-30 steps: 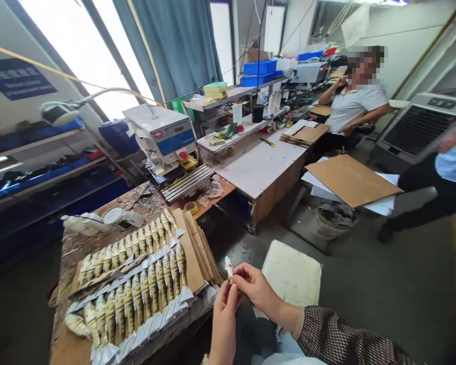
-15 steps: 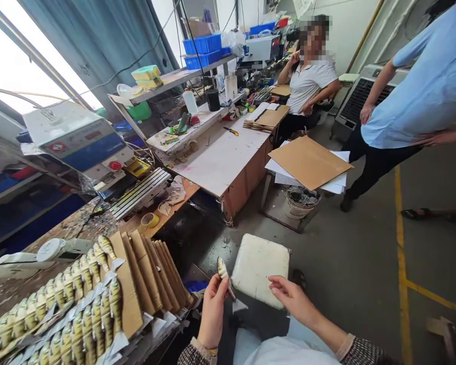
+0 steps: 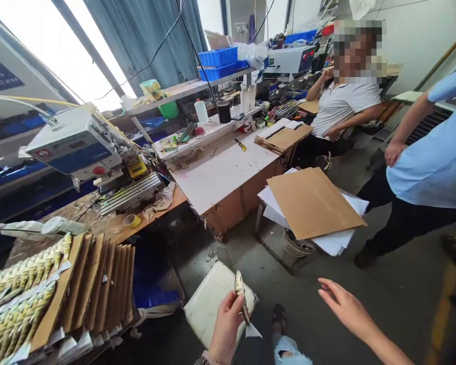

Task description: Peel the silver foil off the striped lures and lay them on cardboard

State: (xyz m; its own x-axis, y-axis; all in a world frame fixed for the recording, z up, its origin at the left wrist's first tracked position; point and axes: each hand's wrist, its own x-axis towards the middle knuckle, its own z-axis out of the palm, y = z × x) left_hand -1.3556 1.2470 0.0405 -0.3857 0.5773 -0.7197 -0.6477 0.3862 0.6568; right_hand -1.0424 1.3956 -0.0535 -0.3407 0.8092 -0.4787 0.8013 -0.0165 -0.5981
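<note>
Fingers (image 3: pixel 231 308) of left hand (image 3: pixel 225 330) pinched narrow on a fish lure (image 3: pixel 239 286), held upright low in the centre of the view, head end up, clear lip (image 3: pixel 253 332) at the bottom, above a white stool pad (image 3: pixel 207 306) on the floor. Right hand (image 3: pixel 344 306) well apart to the right, palm half up, fingers loosely spread and open, over bare concrete floor (image 3: pixel 368 284).

Surface, left: paint-spattered counter (image 3: pixel 87 213) carrying rows of striped fish lures (image 3: pixel 21 286) clipped along cardboard strips (image 3: pixel 95 284), strips leaning in an overlapping stack. Behind them a white-and-blue benchtop machine (image 3: pixel 74 144) with a red button; roll of tape (image 3: pixel 131 221) near its base.

Surface, centre: long white counter (image 3: pixel 220 175), pink-stained, with a yellow-handled knife (image 3: pixel 240 145) and a pile of cardboard sheets (image 3: pixel 285 138) at the far end. Shelf above with blue bins (image 3: pixel 218 57), bottles, small clutter.

Room: brown cardboard sheet (image 3: pixel 313 203) on white sheets over a bucket (image 3: pixel 297 247). Seated person in a white shirt (image 3: pixel 344 104) at the far counter; standing person in a light blue shirt (image 3: pixel 439 162) at the right edge. Bright windows and grey-blue curtain (image 3: pixel 144 35) along the left wall. Yellow line (image 3: pixel 446 289) on the floor, right.
</note>
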